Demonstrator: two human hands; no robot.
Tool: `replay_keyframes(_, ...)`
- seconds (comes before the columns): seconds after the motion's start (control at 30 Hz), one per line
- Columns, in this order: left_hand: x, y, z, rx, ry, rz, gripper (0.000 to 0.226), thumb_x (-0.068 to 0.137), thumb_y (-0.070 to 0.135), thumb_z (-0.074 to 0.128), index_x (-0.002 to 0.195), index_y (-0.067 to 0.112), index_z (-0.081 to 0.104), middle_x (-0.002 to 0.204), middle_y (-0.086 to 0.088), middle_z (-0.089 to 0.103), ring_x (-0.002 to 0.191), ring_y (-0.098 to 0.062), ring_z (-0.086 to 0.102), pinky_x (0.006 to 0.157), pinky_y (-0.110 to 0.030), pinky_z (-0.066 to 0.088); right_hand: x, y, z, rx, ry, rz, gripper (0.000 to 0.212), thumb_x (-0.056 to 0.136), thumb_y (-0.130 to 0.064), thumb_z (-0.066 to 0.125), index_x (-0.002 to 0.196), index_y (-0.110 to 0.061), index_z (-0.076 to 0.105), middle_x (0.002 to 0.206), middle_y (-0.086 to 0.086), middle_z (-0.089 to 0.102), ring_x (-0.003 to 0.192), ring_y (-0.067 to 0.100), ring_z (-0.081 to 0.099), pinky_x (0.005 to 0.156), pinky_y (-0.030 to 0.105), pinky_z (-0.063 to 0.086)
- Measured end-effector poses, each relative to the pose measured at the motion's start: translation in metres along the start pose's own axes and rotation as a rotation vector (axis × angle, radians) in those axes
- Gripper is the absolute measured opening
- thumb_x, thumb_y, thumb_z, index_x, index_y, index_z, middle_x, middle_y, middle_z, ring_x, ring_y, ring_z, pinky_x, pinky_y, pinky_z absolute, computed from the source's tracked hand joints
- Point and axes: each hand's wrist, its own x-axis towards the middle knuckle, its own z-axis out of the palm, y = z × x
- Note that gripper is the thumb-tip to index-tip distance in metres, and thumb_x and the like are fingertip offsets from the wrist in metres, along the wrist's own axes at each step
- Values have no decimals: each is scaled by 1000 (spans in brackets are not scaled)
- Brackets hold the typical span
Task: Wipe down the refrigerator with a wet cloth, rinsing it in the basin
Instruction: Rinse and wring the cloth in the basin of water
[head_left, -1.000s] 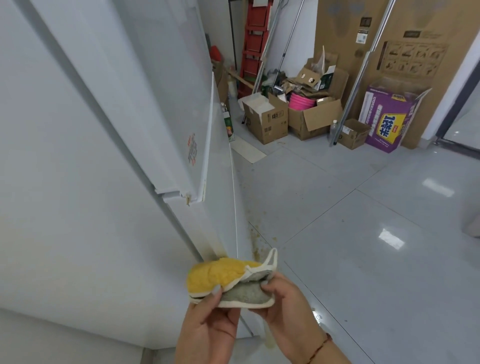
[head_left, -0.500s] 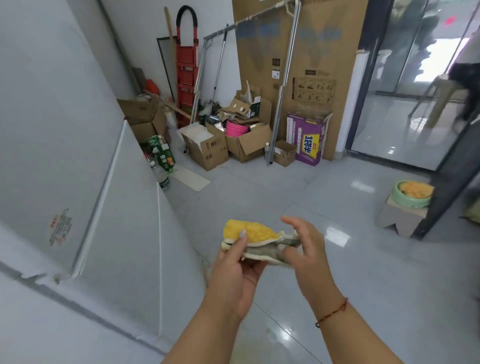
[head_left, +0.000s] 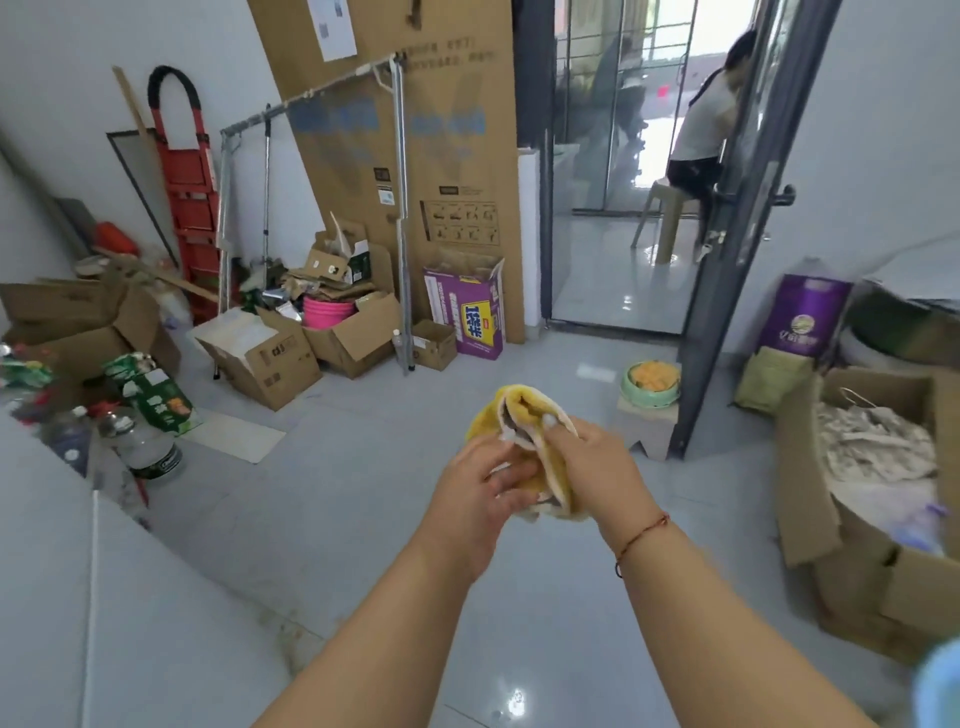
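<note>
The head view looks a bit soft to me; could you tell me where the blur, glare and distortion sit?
Head view: motion blur smears both hands and the cloth; glare spots shine on the floor; the doorway is overexposed; wide-angle bending tilts the door frame.

Between our hands sits the cloth. The fridge lies to their left, the basin beyond them to the right, on a stool.

Glossy grey tiled floor, white walls, cardboard boxes, open glass door.
</note>
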Motion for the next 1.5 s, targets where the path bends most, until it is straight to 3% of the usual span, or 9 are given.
replay_keyframes(0.13, 28, -14, 34, 317, -3, -3, 46, 75, 38, 74, 111, 12, 65, 96, -9, 71, 82, -23, 66, 63, -32, 50, 12, 12, -39, 310, 83, 257, 23, 96, -30, 54, 77, -17, 59, 84, 4, 61, 76, 16, 54, 69, 31, 42)
replay_keyframes(0.33, 87, -41, 95, 607, -69, -40, 14, 85, 20, 72, 97, 15, 65, 89, -5, 69, 74, -18, 64, 55, -27, 47, 36, 48, -111, 571, 396, 346, 11, 96, -22, 52, 87, -21, 57, 92, 3, 59, 93, 25, 56, 87, 40, 44)
replay_keyframes(0.5, 130, -58, 160, 800, -225, -36, 26, 81, 34, 74, 95, 16, 62, 88, -5, 68, 76, -18, 63, 61, -30, 52, 55, 74, -173, 181, 447, 228, 10, 92, -16, 51, 89, -15, 60, 86, 1, 62, 82, 16, 57, 70, 31, 44)
replay_keyframes(0.63, 169, -62, 204, 901, -460, 7, 22, 82, 38, 70, 91, 19, 65, 83, 3, 68, 78, -16, 63, 68, -31, 51, 62, 96, -229, 187, 357, 267, 15, 85, -25, 65, 83, -10, 67, 82, 8, 69, 78, 17, 62, 81, 40, 52)
replay_keyframes(0.73, 203, -65, 227, 1043, -697, 18, 16, 80, 33, 73, 83, 21, 63, 74, 7, 63, 69, -11, 57, 63, -24, 44, 48, 111, -274, 143, 343, 295, 15, 89, -22, 66, 76, -14, 66, 70, -2, 64, 64, 9, 58, 61, 25, 47)
replay_keyframes(0.9, 230, -108, 290, 1400, -1071, 74, 13, 75, 17, 68, 86, 24, 66, 82, 8, 65, 73, -7, 59, 62, -22, 44, -2, 150, -340, -11, 507, 406, 14, 86, -24, 70, 86, -10, 72, 72, -6, 64, 64, 3, 56, 59, 13, 44)
replay_keyframes(1.07, 220, -184, 345, 1448, -1231, 190, 17, 78, 11, 65, 71, 25, 61, 72, 10, 60, 70, -8, 56, 58, -23, 40, -76, 207, -370, -119, 679, 581, 18, 85, -32, 70, 72, -21, 66, 66, -13, 60, 63, 1, 53, 57, 11, 39)
replay_keyframes(1.4, 134, -338, 427, 1439, -1380, 415, 17, 82, 13, 57, 74, 26, 49, 78, 8, 56, 76, -17, 55, 55, -27, 35, -196, 310, -404, -243, 936, 864, 14, 83, -24, 68, 72, -27, 60, 71, -8, 60, 67, 10, 54, 62, 24, 41)
replay_keyframes(1.5, 117, -382, 435, 1518, -1460, 531, 23, 81, 4, 53, 77, 25, 45, 83, 7, 52, 78, -21, 53, 57, -29, 32, -218, 340, -414, -318, 884, 929, 13, 80, -26, 69, 73, -29, 57, 77, -9, 61, 73, 12, 58, 65, 27, 44)
